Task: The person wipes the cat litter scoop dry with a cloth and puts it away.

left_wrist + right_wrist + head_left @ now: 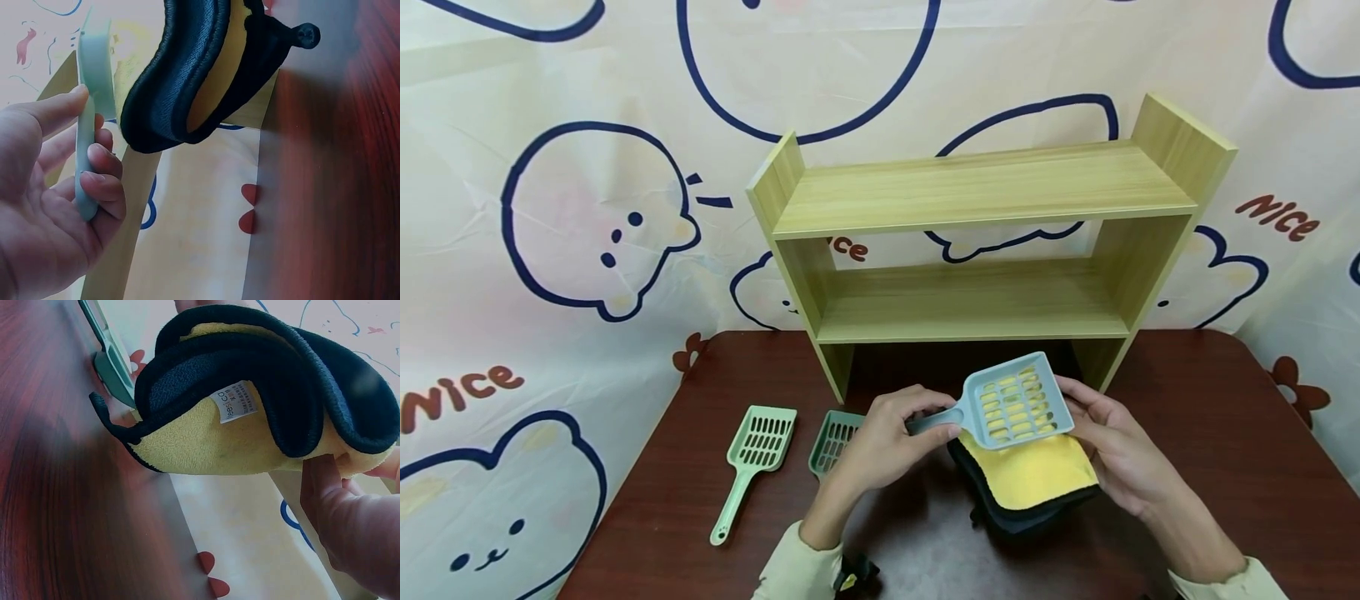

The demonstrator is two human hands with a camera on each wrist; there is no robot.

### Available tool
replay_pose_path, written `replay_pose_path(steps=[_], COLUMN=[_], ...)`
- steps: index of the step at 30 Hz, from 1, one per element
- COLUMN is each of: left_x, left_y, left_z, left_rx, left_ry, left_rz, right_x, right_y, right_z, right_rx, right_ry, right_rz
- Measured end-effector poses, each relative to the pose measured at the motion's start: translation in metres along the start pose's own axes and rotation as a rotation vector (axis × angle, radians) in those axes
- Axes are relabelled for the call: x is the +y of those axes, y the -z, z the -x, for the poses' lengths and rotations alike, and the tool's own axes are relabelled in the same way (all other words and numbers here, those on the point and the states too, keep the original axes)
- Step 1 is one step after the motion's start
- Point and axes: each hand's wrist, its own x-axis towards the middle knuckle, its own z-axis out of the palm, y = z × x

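A light-blue slotted litter scoop [1017, 402] is gripped by its handle in my left hand [891, 437]. In the left wrist view the scoop [86, 156] stands edge-on, with the thumb along one side and fingertips curled round the other. My right hand [1116, 446] pinches a folded cloth [1037, 475], yellow on one face and dark navy on the other, with dark edging. That cloth [200, 444] shows a white label and bends in loops in the right wrist view. The scoop's head overlaps the cloth's upper part, and right-hand fingers lie at its far edge.
A pale green slotted scoop [762, 442] lies on the dark wooden table [655, 508] at the left. Beside it a darker green scoop [835, 442] is partly hidden by my left hand. A wooden two-tier shelf [970, 304] stands at the back, against a printed cloth backdrop [602, 217].
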Motion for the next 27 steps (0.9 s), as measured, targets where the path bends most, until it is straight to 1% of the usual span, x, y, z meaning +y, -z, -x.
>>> replay_pose_path(steps=[8, 11, 14, 19, 27], left_x=[-0.003, -0.006, -0.008, -0.011, -0.011], left_y=[0.004, 0.007, 0.01, 0.016, 0.025], left_z=[0.004, 0.006, 0.008, 0.012, 0.014], left_rx=[-0.013, -0.02, -0.026, -0.033, -0.054], left_ry=[-0.007, -0.015, -0.015, -0.001, -0.003], left_rz=[-0.01, -0.026, -0.052, -0.089, -0.124], right_x=[-0.002, -0.005, -0.011, -0.02, -0.028], right_y=[0.003, 0.005, 0.009, 0.015, 0.022], right_z=[0.002, 0.004, 0.007, 0.013, 0.016], right_rx=[0.044, 0.055, 0.084, 0.129, 0.2], right_ry=[-0.038, -0.056, -0.07, -0.068, -0.044], right_rz=[0.098, 0.122, 0.149, 0.201, 0.262])
